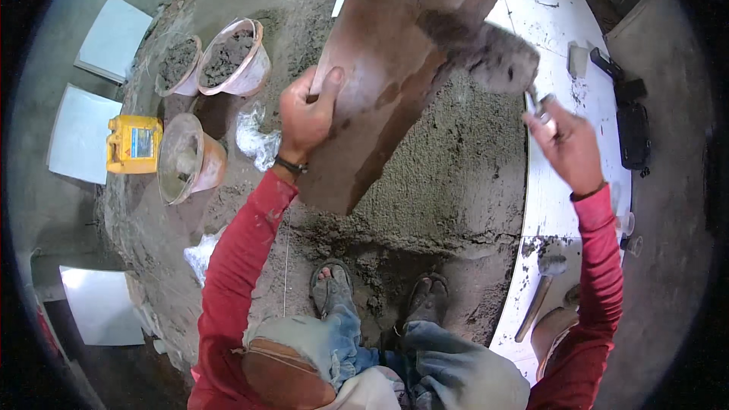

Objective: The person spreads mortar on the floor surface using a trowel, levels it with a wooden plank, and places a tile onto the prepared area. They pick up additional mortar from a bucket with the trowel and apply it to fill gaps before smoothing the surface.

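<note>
My left hand (307,114) grips the left edge of a large brown tile (357,76), thumb on its face. The tile is lifted at a slant, with its top running out of the picture, and dark wet streaks cover part of its face. In my right hand (568,144) is the handle of a trowel (510,59), its blade smeared with grey mortar and blurred. The blade overlaps the tile's right side; whether it touches cannot be told. Below lies a bed of rough grey mortar (448,159).
White laid tiles (550,197) run along the right, with a mallet (538,300) on them. Two mortar buckets (250,76), another bucket (209,167) and a yellow jerrycan (125,144) stand left. A taut string (286,266) crosses near my feet. White tiles (80,133) lean against the left wall.
</note>
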A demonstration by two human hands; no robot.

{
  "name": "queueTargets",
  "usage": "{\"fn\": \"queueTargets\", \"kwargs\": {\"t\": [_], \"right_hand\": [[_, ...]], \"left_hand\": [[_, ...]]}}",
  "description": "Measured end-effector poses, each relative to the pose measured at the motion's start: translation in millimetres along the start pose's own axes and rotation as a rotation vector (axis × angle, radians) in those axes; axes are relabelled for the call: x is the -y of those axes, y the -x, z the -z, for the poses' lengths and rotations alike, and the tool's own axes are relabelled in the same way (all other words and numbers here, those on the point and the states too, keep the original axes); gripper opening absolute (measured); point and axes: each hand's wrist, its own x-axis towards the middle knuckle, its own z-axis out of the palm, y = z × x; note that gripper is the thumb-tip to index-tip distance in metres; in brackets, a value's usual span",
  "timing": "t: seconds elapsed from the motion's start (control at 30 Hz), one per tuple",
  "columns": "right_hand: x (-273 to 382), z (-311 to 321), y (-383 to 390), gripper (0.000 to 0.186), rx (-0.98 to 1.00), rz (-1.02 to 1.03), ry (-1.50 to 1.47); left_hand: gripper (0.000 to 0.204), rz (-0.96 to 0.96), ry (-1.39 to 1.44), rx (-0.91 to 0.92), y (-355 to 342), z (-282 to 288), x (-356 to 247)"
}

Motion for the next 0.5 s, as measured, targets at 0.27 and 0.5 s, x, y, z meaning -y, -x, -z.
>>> {"fn": "queueTargets", "kwargs": {"t": [0.27,0.5], "right_hand": [[27,-76,68,0.030,0.165,0.034,0.119],[16,-74,124,0.026,0.206,0.160,-0.017]], "left_hand": [[0.042,0.161,0.103,-0.111,-26,-12,-32],[0.040,-0.019,0.039,-0.341,-59,-2,-43]]}}
